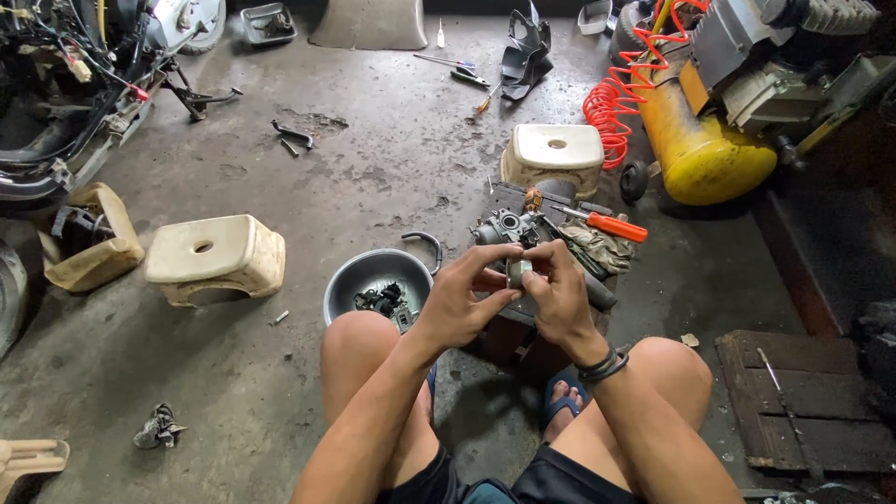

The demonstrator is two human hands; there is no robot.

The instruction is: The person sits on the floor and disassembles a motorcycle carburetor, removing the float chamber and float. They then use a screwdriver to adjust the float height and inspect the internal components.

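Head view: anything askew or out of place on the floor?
Yes. One pale plastic stool at left lies tipped on its side, unlike the two upright ones. Tools and a crumpled rag lie scattered on the stained concrete. Both hands hold a small metal part.

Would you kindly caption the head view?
Both hands, left hand and right hand, hold a small metal part above a steel bowl.

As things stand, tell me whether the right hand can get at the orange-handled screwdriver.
Probably yes: the orange-handled screwdriver lies uncovered just beyond the right hand, but both hands hold a small grey metal part.
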